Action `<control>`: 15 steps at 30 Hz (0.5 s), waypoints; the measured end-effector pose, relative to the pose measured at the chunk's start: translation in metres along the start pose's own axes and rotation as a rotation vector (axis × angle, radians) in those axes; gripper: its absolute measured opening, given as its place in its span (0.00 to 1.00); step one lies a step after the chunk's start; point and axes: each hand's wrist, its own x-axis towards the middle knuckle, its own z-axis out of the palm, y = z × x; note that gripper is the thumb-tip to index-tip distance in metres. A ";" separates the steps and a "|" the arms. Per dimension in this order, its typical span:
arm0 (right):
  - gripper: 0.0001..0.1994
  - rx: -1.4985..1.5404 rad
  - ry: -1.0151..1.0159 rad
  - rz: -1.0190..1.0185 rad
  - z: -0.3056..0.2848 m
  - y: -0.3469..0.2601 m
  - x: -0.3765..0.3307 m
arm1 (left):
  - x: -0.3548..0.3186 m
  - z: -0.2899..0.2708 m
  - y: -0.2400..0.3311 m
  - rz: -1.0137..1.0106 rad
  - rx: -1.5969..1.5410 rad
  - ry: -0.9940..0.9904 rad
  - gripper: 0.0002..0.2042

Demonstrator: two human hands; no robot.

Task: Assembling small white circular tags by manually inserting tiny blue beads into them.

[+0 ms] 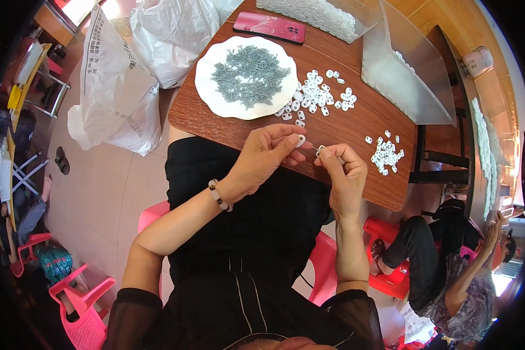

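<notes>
Left hand [262, 157] pinches a small white plastic piece [301, 140] in closed fingers, just above the wooden surface [356, 125] edge; right hand [344, 175] fingers pinch a small screw [320, 150] beside it, near the plate of grey screws [246, 77]

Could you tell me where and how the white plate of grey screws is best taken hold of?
Probably by the plate's bare near rim, coming from the person's side. The screws heap in the middle, the rim is clear, and white plastic pieces crowd its right edge.
</notes>
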 end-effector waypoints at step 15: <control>0.05 -0.136 -0.007 -0.092 0.003 0.000 -0.003 | -0.001 -0.002 0.002 -0.173 -0.125 0.082 0.12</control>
